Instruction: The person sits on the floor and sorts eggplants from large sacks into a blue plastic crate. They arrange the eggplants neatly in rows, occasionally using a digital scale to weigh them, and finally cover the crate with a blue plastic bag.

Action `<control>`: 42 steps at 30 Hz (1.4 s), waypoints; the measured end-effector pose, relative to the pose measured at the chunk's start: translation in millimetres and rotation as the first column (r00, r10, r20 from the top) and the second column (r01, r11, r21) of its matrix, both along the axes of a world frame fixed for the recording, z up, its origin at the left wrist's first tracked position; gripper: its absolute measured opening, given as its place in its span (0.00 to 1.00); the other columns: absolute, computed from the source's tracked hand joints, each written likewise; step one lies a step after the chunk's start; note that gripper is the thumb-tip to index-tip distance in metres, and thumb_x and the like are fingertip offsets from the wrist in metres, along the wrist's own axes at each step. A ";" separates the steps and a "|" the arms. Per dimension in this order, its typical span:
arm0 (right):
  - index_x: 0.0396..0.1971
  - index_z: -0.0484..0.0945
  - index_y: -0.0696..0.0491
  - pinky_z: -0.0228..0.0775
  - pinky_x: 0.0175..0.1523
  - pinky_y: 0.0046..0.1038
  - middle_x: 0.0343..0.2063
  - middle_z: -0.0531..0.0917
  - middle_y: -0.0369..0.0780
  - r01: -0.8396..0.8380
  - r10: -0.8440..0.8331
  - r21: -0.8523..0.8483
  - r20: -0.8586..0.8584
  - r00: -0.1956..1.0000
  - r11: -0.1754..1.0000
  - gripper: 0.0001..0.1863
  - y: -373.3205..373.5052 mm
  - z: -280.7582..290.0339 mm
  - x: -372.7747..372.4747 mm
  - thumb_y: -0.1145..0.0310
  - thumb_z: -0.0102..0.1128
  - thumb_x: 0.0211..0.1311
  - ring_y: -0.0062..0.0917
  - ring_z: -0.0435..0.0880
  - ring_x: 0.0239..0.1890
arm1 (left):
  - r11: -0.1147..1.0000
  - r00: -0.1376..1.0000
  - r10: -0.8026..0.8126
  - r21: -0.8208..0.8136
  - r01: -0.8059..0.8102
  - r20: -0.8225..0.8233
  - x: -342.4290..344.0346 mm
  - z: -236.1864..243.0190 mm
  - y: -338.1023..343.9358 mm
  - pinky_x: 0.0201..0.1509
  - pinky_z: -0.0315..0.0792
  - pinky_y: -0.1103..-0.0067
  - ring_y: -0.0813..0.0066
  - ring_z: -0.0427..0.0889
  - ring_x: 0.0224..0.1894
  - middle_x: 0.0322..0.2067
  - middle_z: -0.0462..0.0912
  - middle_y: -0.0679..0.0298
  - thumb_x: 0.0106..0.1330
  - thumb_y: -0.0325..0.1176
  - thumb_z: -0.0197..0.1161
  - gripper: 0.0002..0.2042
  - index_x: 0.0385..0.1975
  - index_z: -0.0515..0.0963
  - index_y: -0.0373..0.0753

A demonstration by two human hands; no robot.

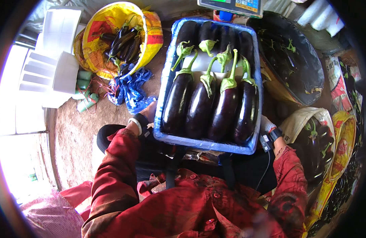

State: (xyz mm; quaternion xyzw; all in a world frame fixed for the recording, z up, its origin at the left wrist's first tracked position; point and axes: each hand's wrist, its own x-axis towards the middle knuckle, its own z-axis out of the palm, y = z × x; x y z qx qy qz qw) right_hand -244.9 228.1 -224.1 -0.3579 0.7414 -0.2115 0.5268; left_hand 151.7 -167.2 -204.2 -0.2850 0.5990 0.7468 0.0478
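Observation:
A shallow tray (207, 146) wrapped in blue plastic is in front of me, over my knees. Two rows of glossy dark eggplants (222, 113) fill it, their green stems meeting in the middle over a white liner (201, 63). My left hand (150, 112) grips the tray's left side near the front corner, beside a crumpled blue plastic bag (133, 89). On the opposite side my right hand (266, 124), in what looks like a pale glove, holds the tray's right edge. The tray hides most of the fingers of both hands.
Beyond the tray is a scale (232, 6). A yellow-lined basket (141, 59) of small eggplants stands far left, near white foam boxes (64, 75) and green rolls (87, 102). On the right are a black-lined container (310, 75) and an open sack (296, 123) of eggplants.

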 end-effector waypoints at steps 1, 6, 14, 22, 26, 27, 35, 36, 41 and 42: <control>0.65 0.67 0.54 0.66 0.64 0.30 0.61 0.74 0.47 -0.218 0.211 -0.031 -0.147 0.966 0.975 0.27 4.8 -14.6 -4.2 0.69 0.55 0.65 0.28 0.73 0.61 | 0.967 0.988 0.131 0.211 -0.145 0.079 2.2 -4.3 10.1 0.49 0.78 0.71 0.70 0.83 0.43 0.45 0.84 0.58 0.72 0.30 0.52 0.14 0.51 0.78 0.30; 0.55 0.78 0.53 0.74 0.54 0.32 0.47 0.85 0.44 -0.147 0.135 -0.082 -0.134 0.982 0.986 0.20 19.4 -22.5 -7.5 0.64 0.57 0.63 0.34 0.83 0.47 | 0.818 0.880 0.447 0.325 -0.474 0.160 3.0 -5.6 3.3 0.45 0.77 0.74 0.71 0.83 0.37 0.38 0.84 0.60 0.68 0.28 0.55 0.10 0.43 0.79 0.31; 0.24 0.76 0.47 0.52 0.13 0.18 0.27 0.82 0.33 0.697 -0.731 0.607 0.660 -0.174 0.382 0.13 36.8 111.0 19.7 0.58 0.58 0.68 0.13 0.61 0.09 | 0.669 0.798 0.469 0.438 -0.600 0.378 14.3 62.8 -6.6 0.45 0.80 0.69 0.66 0.84 0.33 0.33 0.85 0.59 0.67 0.31 0.57 0.08 0.40 0.79 0.34; 0.35 0.84 0.58 0.77 0.44 0.35 0.39 0.83 0.47 -0.642 0.536 -0.066 -0.491 0.687 0.763 0.12 32.0 98.0 46.1 0.70 0.62 0.51 0.43 0.84 0.36 | 0.861 0.828 -0.266 -0.264 0.434 0.494 10.6 194.7 57.1 0.52 0.72 0.73 0.66 0.81 0.46 0.46 0.83 0.53 0.58 0.44 0.74 0.32 0.56 0.73 0.29; 0.32 0.85 0.54 0.78 0.41 0.34 0.32 0.84 0.45 -0.759 0.764 0.327 -0.557 0.326 0.563 0.13 26.5 100.0 43.4 0.62 0.64 0.51 0.41 0.85 0.36 | 0.729 0.851 -0.214 -0.501 0.466 0.480 53.5 186.4 67.1 0.47 0.70 0.70 0.60 0.79 0.43 0.37 0.80 0.55 0.55 0.45 0.72 0.28 0.48 0.73 0.30; 0.31 0.83 0.56 0.78 0.41 0.36 0.33 0.84 0.46 -0.512 0.496 0.081 -0.415 0.763 0.855 0.12 32.1 112.9 38.6 0.62 0.61 0.54 0.41 0.85 0.35 | 0.876 0.979 -0.196 -0.439 0.199 0.054 66.5 181.0 69.5 0.50 0.69 0.69 0.60 0.77 0.47 0.40 0.79 0.57 0.60 0.43 0.67 0.21 0.45 0.74 0.34; 0.29 0.74 0.54 0.72 0.31 0.27 0.28 0.80 0.40 0.690 -0.525 -0.115 0.564 0.638 0.715 0.11 49.0 170.5 25.7 0.61 0.56 0.64 0.26 0.78 0.26 | 0.724 0.851 0.206 0.510 -0.465 0.483 55.8 172.2 128.1 0.68 0.64 0.57 0.56 0.75 0.60 0.60 0.75 0.55 0.68 0.46 0.61 0.30 0.64 0.65 0.36; 0.31 0.76 0.54 0.71 0.29 0.29 0.26 0.79 0.39 0.630 -0.550 -0.003 0.484 0.680 0.776 0.11 46.6 161.4 32.0 0.61 0.59 0.61 0.26 0.77 0.24 | 0.572 0.920 0.092 0.737 -0.361 0.380 46.3 175.0 142.1 0.67 0.65 0.58 0.57 0.75 0.59 0.60 0.75 0.53 0.65 0.42 0.65 0.31 0.65 0.64 0.35; 0.30 0.81 0.59 0.70 0.29 0.38 0.22 0.83 0.46 -0.089 0.086 -0.017 -0.150 0.985 0.996 0.12 31.3 121.2 62.4 0.65 0.61 0.50 0.37 0.79 0.21 | 0.676 0.911 -0.178 0.719 -0.162 0.372 4.0 165.3 175.3 0.61 0.73 0.68 0.64 0.78 0.55 0.57 0.77 0.56 0.64 0.29 0.67 0.28 0.64 0.66 0.34; 0.28 0.82 0.58 0.71 0.29 0.38 0.23 0.84 0.48 -0.160 0.178 0.081 -0.330 0.927 0.984 0.11 28.3 120.3 64.4 0.66 0.59 0.50 0.40 0.80 0.22 | 0.790 0.908 -0.193 0.608 -0.080 0.371 -3.0 158.4 181.7 0.61 0.73 0.69 0.66 0.78 0.54 0.56 0.77 0.57 0.63 0.28 0.66 0.27 0.63 0.67 0.34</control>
